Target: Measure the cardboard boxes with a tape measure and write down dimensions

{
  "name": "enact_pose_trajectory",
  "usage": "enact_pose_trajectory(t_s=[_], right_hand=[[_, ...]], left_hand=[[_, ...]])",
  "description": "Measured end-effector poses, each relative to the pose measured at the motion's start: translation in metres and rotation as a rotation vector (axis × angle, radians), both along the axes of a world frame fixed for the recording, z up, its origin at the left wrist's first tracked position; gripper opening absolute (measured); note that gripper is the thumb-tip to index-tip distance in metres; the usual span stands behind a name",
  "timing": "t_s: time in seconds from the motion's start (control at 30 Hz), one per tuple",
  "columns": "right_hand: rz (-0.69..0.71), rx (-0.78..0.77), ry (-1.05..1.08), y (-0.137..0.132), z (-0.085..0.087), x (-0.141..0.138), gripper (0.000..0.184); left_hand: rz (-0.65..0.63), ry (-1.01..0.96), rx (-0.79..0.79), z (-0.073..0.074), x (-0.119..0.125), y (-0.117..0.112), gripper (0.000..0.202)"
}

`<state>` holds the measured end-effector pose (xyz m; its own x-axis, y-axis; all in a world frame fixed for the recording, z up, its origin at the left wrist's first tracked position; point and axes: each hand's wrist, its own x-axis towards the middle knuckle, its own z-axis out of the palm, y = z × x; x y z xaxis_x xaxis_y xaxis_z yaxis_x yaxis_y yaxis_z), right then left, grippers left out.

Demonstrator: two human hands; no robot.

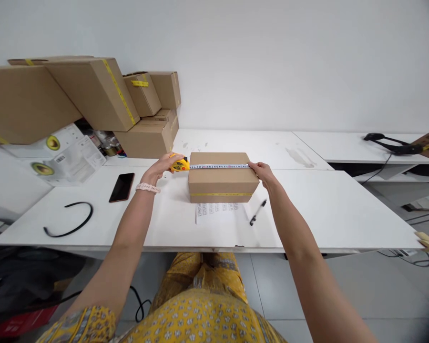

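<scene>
A closed cardboard box (221,177) with yellow tape along its near side stands on the white table (329,209). My left hand (163,165) is closed around a yellow tape measure (179,163) at the box's left end. From it the white blade runs across the top of the box to the right edge. There my right hand (261,171) pinches the blade's end against the box's edge. A printed sheet (218,213) lies partly under the box. Right of the sheet is a black and clear pen (258,212).
Several cardboard boxes (93,90) are stacked at the back left. Near them lie printed packaging with avocado pictures (67,155) and a dark phone (122,187). A curved black strip (71,224) rests at the front left. Far right, a black stand (393,143) sits on another table.
</scene>
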<state>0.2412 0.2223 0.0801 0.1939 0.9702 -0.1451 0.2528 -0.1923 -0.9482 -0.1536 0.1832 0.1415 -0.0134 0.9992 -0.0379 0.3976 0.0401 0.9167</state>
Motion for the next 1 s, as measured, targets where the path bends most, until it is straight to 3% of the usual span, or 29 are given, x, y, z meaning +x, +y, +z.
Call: enact_pose_trajectory(t_s=[0.23,0.33,0.43,0.53,0.6,0.7,0.8,0.9,1.0], right_hand=[[-0.001,0.001,0.037,-0.004,0.005,-0.005,0.037],[-0.011,0.018,-0.013,-0.005,0.002,-0.004,0.038],[-0.016,0.07,-0.087,-0.005,0.002,0.0,0.042],[-0.026,0.187,-0.096,-0.006,0.011,0.005,0.04],[-0.03,0.306,-0.074,-0.007,0.022,0.005,0.036],[0.085,0.442,-0.101,-0.006,0.039,-0.007,0.03],[0.282,0.421,-0.184,0.007,0.05,-0.034,0.025],[0.342,0.358,-0.284,0.032,0.053,-0.062,0.024],[0.3,0.32,-0.385,0.055,0.051,-0.081,0.028]], left_hand=[[0.025,-0.042,-0.037,-0.002,-0.001,0.011,0.043],[0.029,-0.034,-0.036,0.005,0.001,0.008,0.042],[0.011,0.006,0.025,0.018,0.006,-0.012,0.047],[-0.053,0.03,0.081,0.02,0.018,-0.056,0.062],[-0.134,-0.02,0.056,0.006,0.035,-0.093,0.066],[-0.361,-0.289,-0.15,-0.031,0.076,-0.144,0.061],[-0.416,-0.597,-0.302,-0.057,0.125,-0.168,0.054],[-0.352,-0.768,-0.297,-0.054,0.158,-0.163,0.055],[-0.3,-0.809,-0.244,-0.038,0.168,-0.143,0.053]])
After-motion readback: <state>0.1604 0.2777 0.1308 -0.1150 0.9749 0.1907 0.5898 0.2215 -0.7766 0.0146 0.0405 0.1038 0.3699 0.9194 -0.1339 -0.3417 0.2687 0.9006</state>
